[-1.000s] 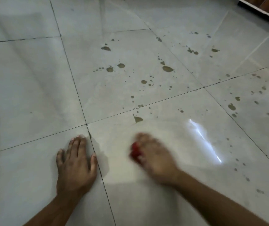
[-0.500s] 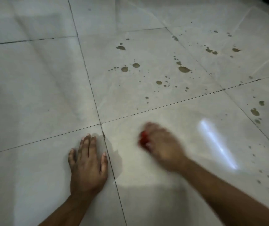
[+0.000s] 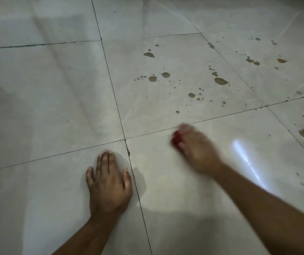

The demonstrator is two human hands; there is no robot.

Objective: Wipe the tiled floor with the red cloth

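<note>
From the head camera, looking down: the cloth is a small patch of red peeking out at the near-left edge of the right hand, tucked under the fingers and palm. Most of it is covered; only that red bit shows. It sits low on the floor, on the near-right tile, just short of the grout line that runs across ahead of the fingertips.

The right hand is blurred, smeared sideways, so finger detail is poor. What can be made out: the fingers curl over and close on the cloth, bunching it beneath the hand, knuckles up, forearm reaching in from the lower right. Whether the cloth is pressed flat to the tile I cannot tell through the blur.

Over to the left hand: sharp and clear, palm down, flat on the tile, fingers straight and close together, thumb out to the side, its tip just beside the lengthwise grout line. It holds nothing, only bears on the floor, well apart from the cloth.

Ahead of the cloth, on the tile beyond the grout line, brown spots lie scattered, large drops and tiny specks. More dot the tiles off to the right. A bright streak of glare shines on the tile to the right of the working hand.
</note>
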